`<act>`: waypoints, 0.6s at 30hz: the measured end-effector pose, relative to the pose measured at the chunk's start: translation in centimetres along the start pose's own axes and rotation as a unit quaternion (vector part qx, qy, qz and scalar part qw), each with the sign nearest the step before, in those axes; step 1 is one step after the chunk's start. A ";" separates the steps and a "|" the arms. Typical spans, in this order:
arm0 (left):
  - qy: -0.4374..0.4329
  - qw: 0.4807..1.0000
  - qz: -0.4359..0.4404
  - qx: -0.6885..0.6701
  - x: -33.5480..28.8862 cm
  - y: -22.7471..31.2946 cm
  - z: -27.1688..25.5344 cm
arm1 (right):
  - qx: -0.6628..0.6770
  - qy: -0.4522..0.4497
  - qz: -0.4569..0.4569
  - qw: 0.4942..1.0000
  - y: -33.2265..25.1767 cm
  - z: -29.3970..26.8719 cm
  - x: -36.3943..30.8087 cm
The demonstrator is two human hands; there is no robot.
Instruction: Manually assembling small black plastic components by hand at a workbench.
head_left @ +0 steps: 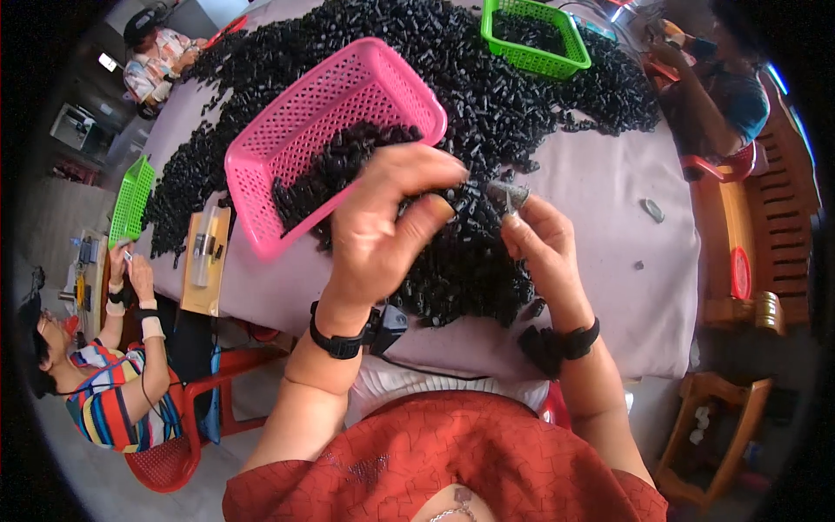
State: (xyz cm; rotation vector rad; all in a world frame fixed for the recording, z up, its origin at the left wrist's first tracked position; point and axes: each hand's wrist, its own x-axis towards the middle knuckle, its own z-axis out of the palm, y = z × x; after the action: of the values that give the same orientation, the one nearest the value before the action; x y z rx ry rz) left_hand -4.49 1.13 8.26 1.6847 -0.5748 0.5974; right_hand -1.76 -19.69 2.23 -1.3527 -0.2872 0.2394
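My left hand (383, 226) hangs over the near edge of the pink basket, fingers bent and slightly blurred. Its thumb stands apart from the fingertips, and dark pieces show through the gap; I make out nothing held there. To its right, my right hand (544, 239) pinches a small grey wedge-shaped piece (507, 191) with a pale edge, whose exact kind I cannot tell. Below and between both hands lies a heap of small black cylindrical pieces (470, 278). More black pieces (335, 165) partly fill the tilted pink plastic basket (357, 74).
Black pieces spread across the cloth-covered table (609, 174). A green basket (535, 61) stands far right, another (130, 200) at the left edge. A wooden board (207, 261) lies left. A translucent scrap (652, 210) rests right. Co-workers sit left, far left and far right.
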 end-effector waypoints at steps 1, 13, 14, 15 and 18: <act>-0.079 0.993 -0.021 -0.091 -0.3 1.3 0.3 | 0.000 -0.005 0.009 1.000 0.1 0.0 -0.1; -0.192 0.838 0.031 -0.510 -4.1 7.3 3.8 | -0.044 0.008 -0.025 0.999 0.2 0.1 -0.2; -0.193 0.838 0.029 -0.509 -4.1 7.5 3.8 | -0.058 0.009 -0.027 0.998 0.0 0.2 -0.2; -0.195 0.839 0.027 -0.508 -4.2 7.6 3.9 | -0.058 0.010 -0.027 0.998 0.1 0.2 -0.2; -0.199 0.841 0.020 -0.503 -4.1 8.0 4.1 | -0.046 0.019 -0.026 0.998 0.2 0.1 -0.2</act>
State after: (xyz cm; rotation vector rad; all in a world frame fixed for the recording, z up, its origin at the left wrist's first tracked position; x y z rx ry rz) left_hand -12.53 -4.12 10.64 0.7651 -1.0032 -0.0880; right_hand -2.00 -19.66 2.03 -1.4369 -0.3037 0.1585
